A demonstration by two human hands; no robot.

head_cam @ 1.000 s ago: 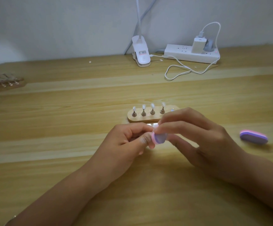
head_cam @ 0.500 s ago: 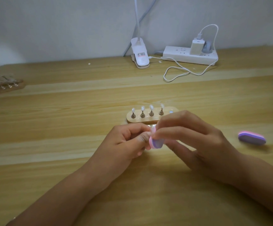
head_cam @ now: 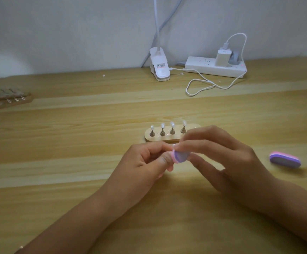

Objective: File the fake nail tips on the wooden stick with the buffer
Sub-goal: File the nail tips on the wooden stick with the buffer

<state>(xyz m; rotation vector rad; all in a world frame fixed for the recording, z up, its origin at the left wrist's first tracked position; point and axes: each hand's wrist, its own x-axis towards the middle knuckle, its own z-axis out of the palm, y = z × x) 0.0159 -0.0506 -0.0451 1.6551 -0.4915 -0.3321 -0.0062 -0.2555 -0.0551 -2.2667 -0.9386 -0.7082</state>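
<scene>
Over on the far left of the table there's a second wooden holder, well away from me and not in play. Moving in, my left hand is curled up with thumb and forefinger pinched together on something tiny. I'm guessing it's one nail tip off the row, but my own fingers hide nearly all of it, so I can't swear to it. Just behind my hands is the wooden stick with four fake nail tips standing upright on little pegs; my right hand covers its right end. The tips look like thin clear plastic, super light and probably slippery, so I reckon one would flick away or crack if squeezed at the free edge. Better to hold it low by the peg and leave only the edge poking out. The buffer is a small pink and purple block, looks like soft foam, weighs nothing I'd guess, and it's right up against my left fingertips. My right hand pinches it between thumb and first two fingers, the other fingers loose and spread underneath. Further right a spare buffer lies flat on the table, untouched.
</scene>
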